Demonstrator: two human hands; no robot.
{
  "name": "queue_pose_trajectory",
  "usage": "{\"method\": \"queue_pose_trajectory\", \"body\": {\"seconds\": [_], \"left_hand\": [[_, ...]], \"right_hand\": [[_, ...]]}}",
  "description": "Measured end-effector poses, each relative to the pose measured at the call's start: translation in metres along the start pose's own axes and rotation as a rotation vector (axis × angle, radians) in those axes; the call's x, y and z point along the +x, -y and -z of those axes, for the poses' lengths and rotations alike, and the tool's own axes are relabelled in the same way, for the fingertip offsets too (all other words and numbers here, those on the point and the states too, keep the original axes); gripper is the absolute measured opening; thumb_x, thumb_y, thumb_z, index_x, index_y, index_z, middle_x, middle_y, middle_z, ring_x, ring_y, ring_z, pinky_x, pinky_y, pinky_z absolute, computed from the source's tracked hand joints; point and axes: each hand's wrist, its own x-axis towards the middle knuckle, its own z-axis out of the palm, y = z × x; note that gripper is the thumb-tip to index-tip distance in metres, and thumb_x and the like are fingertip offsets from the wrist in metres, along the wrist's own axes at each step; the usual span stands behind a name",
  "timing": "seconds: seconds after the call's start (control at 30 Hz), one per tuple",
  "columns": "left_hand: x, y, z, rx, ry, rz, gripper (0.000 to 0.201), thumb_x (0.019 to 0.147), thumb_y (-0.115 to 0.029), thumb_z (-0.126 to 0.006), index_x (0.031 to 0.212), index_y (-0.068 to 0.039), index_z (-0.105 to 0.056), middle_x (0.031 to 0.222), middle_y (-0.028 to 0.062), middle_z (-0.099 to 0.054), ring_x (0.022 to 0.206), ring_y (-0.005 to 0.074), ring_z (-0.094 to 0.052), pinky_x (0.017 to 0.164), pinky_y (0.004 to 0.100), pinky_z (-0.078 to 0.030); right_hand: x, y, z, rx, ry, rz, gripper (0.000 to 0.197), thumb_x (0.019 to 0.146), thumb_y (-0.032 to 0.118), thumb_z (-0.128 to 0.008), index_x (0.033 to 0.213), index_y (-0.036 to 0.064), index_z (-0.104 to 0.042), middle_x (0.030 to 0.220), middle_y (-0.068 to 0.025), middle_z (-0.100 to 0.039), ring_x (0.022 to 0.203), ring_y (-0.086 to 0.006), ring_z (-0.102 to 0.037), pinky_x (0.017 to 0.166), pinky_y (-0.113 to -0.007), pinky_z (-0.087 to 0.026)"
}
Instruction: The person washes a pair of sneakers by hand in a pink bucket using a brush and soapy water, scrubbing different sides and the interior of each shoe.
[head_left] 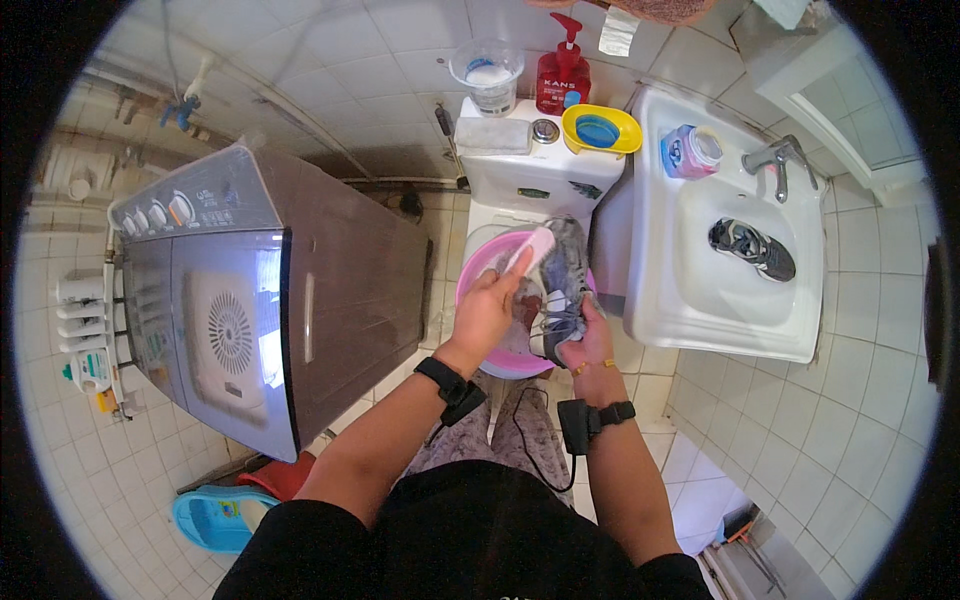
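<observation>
My left hand (pixel 484 312) is closed around a pink scrubbing brush (pixel 536 246), which lies against the side of a wet grey sneaker (pixel 568 275). The sneaker has white laces, and my right hand (pixel 588 340) grips it near its lower end. Both hands are over a pink basin (pixel 474 268) with dark, foamy water in it. The basin stands in front of the toilet. The brush's bristles are hidden from view.
A second dark sneaker (pixel 752 249) lies in the white sink (pixel 690 310) at right. On the toilet tank stand a clear tub (pixel 488 80), a red pump bottle (pixel 564 75) and a yellow dish (pixel 601 130). A washing machine (pixel 290 300) stands at left, with blue basins (pixel 212 520) below.
</observation>
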Motion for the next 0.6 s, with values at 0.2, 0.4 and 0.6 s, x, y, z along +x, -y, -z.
{"method": "queue_pose_trajectory", "body": {"seconds": [0.2,0.4,0.6], "left_hand": [[0.036,-0.012,0.009,0.009,-0.125,-0.122,0.063,0.096,-0.003,-0.055,0.150,-0.034,-0.046,0.081,0.0199,-0.056,0.074,0.0406,-0.059,0.069,0.0464,-0.049],[0.036,-0.010,0.011,-0.008,-0.140,-0.088,0.063,0.095,-0.004,-0.056,0.150,-0.033,-0.046,0.084,0.0196,-0.057,0.079,0.0415,-0.060,0.073,0.0483,-0.050],[0.008,0.001,0.014,0.030,-0.034,-0.010,0.067,0.090,-0.002,-0.057,0.149,-0.032,-0.047,0.083,0.0176,-0.057,0.079,0.0400,-0.060,0.074,0.0471,-0.051]], "right_hand": [[-0.004,-0.004,0.003,-0.012,0.040,-0.029,0.033,0.104,0.028,-0.053,0.125,0.0032,-0.061,0.119,-0.0132,-0.069,0.107,-0.0285,-0.068,0.097,-0.046,-0.053],[-0.005,-0.005,-0.008,-0.039,0.088,0.000,0.038,0.105,0.029,-0.050,0.131,0.0016,-0.056,0.125,-0.0151,-0.067,0.113,-0.0319,-0.065,0.103,-0.050,-0.049],[-0.004,-0.005,0.001,-0.010,0.055,0.002,0.032,0.105,0.024,-0.051,0.127,0.0015,-0.059,0.118,-0.0125,-0.069,0.104,-0.0283,-0.068,0.094,-0.045,-0.054]]}}
